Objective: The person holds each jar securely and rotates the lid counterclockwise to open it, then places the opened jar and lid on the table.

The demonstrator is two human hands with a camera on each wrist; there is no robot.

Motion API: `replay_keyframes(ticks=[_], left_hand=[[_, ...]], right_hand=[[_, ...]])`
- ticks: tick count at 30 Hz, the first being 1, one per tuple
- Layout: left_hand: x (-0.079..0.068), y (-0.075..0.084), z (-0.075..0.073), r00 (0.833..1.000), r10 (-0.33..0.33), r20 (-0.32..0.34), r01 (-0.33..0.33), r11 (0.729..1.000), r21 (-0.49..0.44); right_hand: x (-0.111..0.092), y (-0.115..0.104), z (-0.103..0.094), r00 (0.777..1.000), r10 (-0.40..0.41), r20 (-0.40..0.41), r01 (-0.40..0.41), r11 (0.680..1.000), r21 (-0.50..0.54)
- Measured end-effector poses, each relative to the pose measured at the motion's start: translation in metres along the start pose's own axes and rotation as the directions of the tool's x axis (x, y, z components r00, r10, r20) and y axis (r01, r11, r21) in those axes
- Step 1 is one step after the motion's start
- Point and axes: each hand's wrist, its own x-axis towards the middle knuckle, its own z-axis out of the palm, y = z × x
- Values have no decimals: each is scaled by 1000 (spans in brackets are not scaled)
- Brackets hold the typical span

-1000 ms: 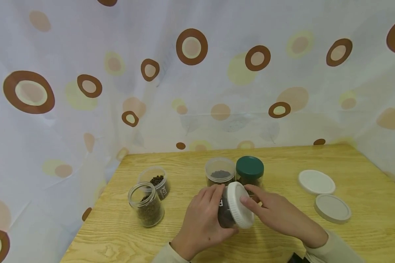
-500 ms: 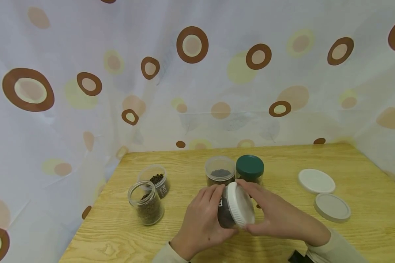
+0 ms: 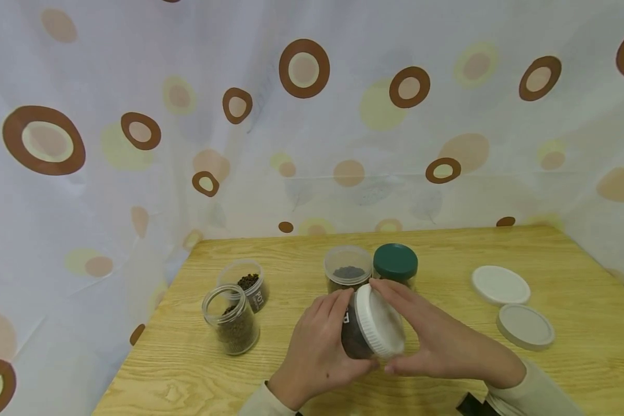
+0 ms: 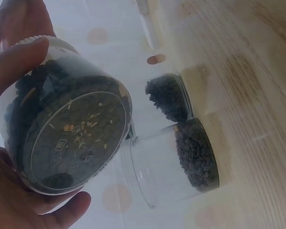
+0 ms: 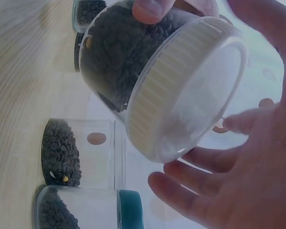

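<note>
A clear jar [image 3: 355,335] of dark pellets, closed with a ribbed white screw lid [image 3: 381,323], tilts toward the right in my left hand [image 3: 319,352]. That hand grips the jar's body; in the left wrist view its round base [image 4: 81,143] faces the camera, with pale bits among the pellets. My right hand [image 3: 442,341] spreads around the lid, fingertips right at its upper edge and thumb below it. The right wrist view shows those fingers [image 5: 181,191] fairly straight beside the lid, with space between lid and palm.
Behind the hands stand an uncovered jar [image 3: 347,268] and a jar with a green lid [image 3: 395,263]. At left are two uncovered jars, a taller one [image 3: 236,335] and a shorter one [image 3: 257,296]. A white lid [image 3: 500,284] and a greyish lid [image 3: 525,327] lie at right.
My right hand has gone from touching the lid's face with its thumb to spanning the lid, fingers above and thumb below. The left hand still holds the jar in nearly the same place.
</note>
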Motion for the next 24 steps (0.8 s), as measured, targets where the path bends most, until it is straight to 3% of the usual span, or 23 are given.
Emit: replay_keyframes(ticks=[3,6,13,20,24], left_hand=[[1,0,-1,1000,-1,-7,1,1000,-2],[2,0,-1,1000,-9,-1,9,1000,-7],[3,3,-1,1000,-26,13,26,1000,4],[1,3,1,1000,-25,9,24,999,43],[1,4,0,999,-28,27,27,998,63]], right_hand=[[1,-1,-1,999,37,-26,-37,999,1],[3,-4,-3,990,139,-14,-138,989,48],[7,-6,-7,925,371,80,-379,912,154],[13,-10,-4,861,485,151,-503,856,118],[14,-10,-1,857,491,159,-509,855,99]])
